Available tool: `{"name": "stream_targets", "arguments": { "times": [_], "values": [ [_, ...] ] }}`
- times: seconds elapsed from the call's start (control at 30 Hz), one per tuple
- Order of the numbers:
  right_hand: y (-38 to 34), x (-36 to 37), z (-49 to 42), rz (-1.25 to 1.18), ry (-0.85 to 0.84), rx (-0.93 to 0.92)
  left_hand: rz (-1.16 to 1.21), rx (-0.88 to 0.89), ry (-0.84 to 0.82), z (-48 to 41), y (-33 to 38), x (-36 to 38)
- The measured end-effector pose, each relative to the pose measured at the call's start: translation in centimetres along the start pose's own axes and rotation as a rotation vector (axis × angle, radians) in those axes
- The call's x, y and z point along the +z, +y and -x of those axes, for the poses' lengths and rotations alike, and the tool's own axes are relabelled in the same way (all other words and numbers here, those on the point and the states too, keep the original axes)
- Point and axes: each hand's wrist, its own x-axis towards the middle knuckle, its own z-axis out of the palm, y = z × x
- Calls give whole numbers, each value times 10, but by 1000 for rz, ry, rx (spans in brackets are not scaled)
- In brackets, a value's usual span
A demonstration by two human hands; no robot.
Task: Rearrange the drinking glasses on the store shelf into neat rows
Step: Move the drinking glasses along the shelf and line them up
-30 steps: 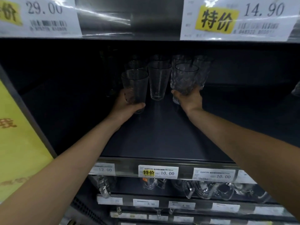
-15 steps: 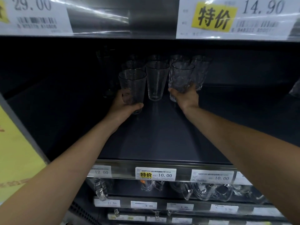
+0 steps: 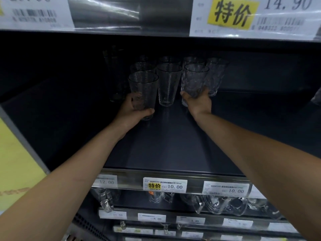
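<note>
Several clear textured drinking glasses stand in a cluster at the back of a dark shelf (image 3: 165,145). My left hand (image 3: 133,113) grips the base of the front left glass (image 3: 143,87). My right hand (image 3: 198,103) holds the lower part of the front right glass (image 3: 194,79). Between them a middle glass (image 3: 168,84) stands free on the shelf. More glasses (image 3: 215,73) stand behind, partly hidden in the dark.
A taller dark glass (image 3: 114,75) stands left of the cluster. The upper shelf edge carries price labels (image 3: 243,14). The front rail has price tags (image 3: 165,184). Lower shelves hold glass mugs (image 3: 217,204). A yellow panel (image 3: 15,167) is at the left.
Both hands keep their grip on the same two glasses. The right glass has shifted slightly left toward the middle glass; the view has drifted a little.
</note>
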Motion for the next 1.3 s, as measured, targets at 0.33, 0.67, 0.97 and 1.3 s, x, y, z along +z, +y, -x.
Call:
{"name": "stream_targets", "arguments": {
  "times": [0.33, 0.67, 0.97, 1.3],
  "values": [
    [0, 1, -1, 4, -17, 36, -18, 1, -11, 1, -1, -2],
    [-1, -5, 1, 7, -31, 13, -28, -1, 7, 2, -1, -2],
    [-3, -5, 6, -2, -28, -17, -74, -10, 13, 6, 4, -2],
    [-7, -34, 24, 5, -168, -1, -195, -160, 27, 39, 37, -4]
  ]
}}
